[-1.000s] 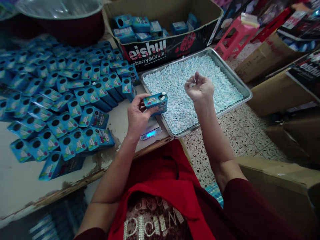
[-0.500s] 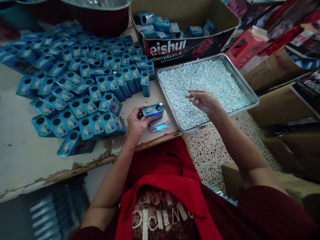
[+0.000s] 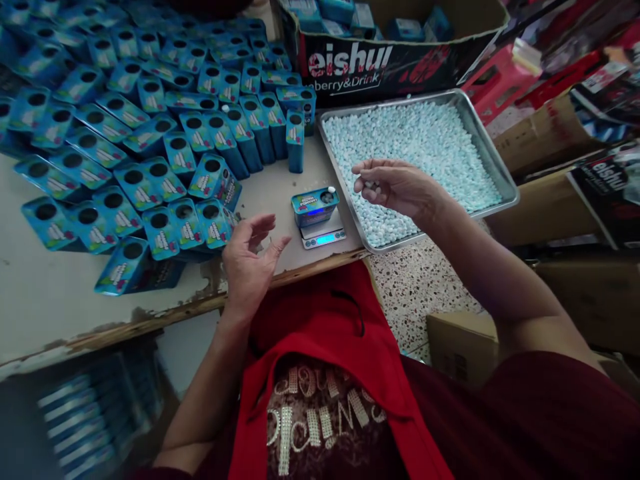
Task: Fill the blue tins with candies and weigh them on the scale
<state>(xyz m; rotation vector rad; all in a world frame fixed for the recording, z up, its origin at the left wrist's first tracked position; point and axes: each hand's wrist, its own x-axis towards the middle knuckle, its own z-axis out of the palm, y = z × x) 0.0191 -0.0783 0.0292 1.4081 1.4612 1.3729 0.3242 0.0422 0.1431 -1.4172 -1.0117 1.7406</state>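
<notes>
A blue tin (image 3: 314, 208) with a round hole in its top stands on a small digital scale (image 3: 324, 239) with a lit display. White candies show in the hole and one lies at its edge. My left hand (image 3: 253, 260) is off the tin, to its left, fingers apart and holding nothing. Over the left part of a metal tray (image 3: 509, 195) filled with pale blue and white candies (image 3: 415, 147), my right hand (image 3: 387, 183) is curled, with a few candies in its fingers.
Many blue tins (image 3: 135, 183) with open holes crowd the table's left side. A cardboard box (image 3: 400, 67) holding more tins stands behind the tray. A red plastic stool (image 3: 500, 80) and cartons (image 3: 545, 140) stand to the right. The table's worn front edge (image 3: 150, 327) runs below.
My left hand has let go of the tin and drawn back left, fingers opening. The tin stays on the scale. My right hand has shifted slightly left over the tray. The view has tilted down.
</notes>
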